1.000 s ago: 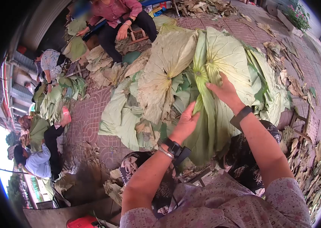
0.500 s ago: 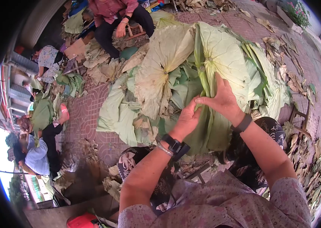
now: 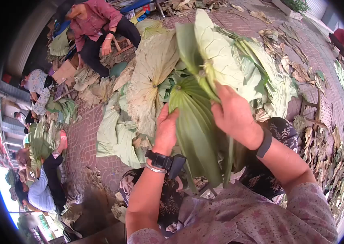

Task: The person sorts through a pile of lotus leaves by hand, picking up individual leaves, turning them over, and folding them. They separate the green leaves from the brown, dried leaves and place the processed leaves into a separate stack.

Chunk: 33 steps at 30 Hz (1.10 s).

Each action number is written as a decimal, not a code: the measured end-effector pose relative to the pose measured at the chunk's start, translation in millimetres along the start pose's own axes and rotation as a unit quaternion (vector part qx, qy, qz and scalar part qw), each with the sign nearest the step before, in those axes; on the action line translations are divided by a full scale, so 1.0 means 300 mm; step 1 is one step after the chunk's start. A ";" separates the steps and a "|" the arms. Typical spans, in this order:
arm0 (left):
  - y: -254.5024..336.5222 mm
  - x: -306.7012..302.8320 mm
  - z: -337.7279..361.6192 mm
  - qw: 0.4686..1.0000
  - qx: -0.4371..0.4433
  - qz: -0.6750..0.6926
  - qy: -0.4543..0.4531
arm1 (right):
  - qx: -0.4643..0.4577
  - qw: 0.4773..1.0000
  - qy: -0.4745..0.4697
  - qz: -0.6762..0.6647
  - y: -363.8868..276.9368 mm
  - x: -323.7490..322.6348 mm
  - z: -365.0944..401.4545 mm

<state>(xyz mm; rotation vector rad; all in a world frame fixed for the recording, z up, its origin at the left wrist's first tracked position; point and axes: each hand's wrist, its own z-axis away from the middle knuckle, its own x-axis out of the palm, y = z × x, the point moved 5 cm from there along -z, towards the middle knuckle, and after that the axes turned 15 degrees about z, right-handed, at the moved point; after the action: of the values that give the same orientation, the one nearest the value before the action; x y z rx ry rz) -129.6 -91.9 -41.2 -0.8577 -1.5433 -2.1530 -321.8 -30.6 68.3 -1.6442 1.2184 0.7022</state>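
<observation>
Lifted since a second ago: leaf, then lying low on the pile, now up in the air, close to the chest and folded into a dark green fan. Both hands higher and closer together too.

Left hand: curled round the left edge of the leaf, thumb in front, gripping it. Black watch on that wrist.

Right hand: on the right side of the leaf, fingers bent over the folds, squeezing them together. Dark band on that wrist. No loose fingers on either hand.

Above the hands, a pale leaf sticking up, folded in half, touching the green one. Cannot tell whether held in the same grip or just leaning there.

Behind, on the brick ground, the big pile of flat leaves. Off to the right, heaps of brown dry scraps. At the top left, a person in a red top, sitting low among more leaves. More people down the left side.

Looks like the folding step: pressing the leaf into neat pleats. Next calls for a tight hold on the folds, so as not to let them spring open. Calls for gentle fingers too, since likely easy to tear.
</observation>
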 end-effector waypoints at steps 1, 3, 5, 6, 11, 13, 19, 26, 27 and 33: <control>0.003 0.021 0.012 1.000 -0.005 0.000 0.022 | -0.011 0.998 -0.050 -0.026 -0.055 0.010 0.037; -0.021 0.009 0.020 0.999 0.014 0.027 0.012 | -0.075 0.992 -0.095 -0.040 -0.130 0.084 0.104; -0.045 0.024 0.054 0.998 0.012 0.052 0.034 | -0.066 0.990 -0.117 -0.049 -0.133 0.125 0.108; -0.049 0.028 0.062 0.998 0.018 0.051 0.032 | -0.050 0.988 -0.133 -0.063 -0.126 0.128 0.098; 0.011 0.103 0.131 0.997 0.060 0.029 0.037 | -0.010 0.989 -0.032 -0.146 -0.087 0.060 0.064; 0.070 0.145 0.168 0.995 0.096 0.015 0.009 | -0.019 0.988 0.013 -0.150 -0.080 -0.014 0.046; 0.122 0.185 0.229 0.966 0.238 -0.105 -0.003 | -0.063 0.983 0.036 -0.167 -0.147 -0.111 0.069; 0.107 0.035 0.141 1.000 -0.022 0.011 0.019 | 0.092 0.956 -0.036 -0.277 0.012 0.016 -0.020; 0.110 0.030 0.139 0.999 -0.032 -0.013 0.019 | 0.103 0.954 -0.044 -0.278 0.017 0.017 -0.023; 0.105 -0.044 0.124 0.996 -0.059 -0.063 0.015 | -0.078 0.991 -0.041 -0.097 -0.137 0.023 0.052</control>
<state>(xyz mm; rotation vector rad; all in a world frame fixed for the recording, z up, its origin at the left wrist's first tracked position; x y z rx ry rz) -90.6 -68.5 -18.8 -0.7797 -1.5050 -2.3550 -279.7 -16.4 70.4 -1.8149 0.9504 0.7495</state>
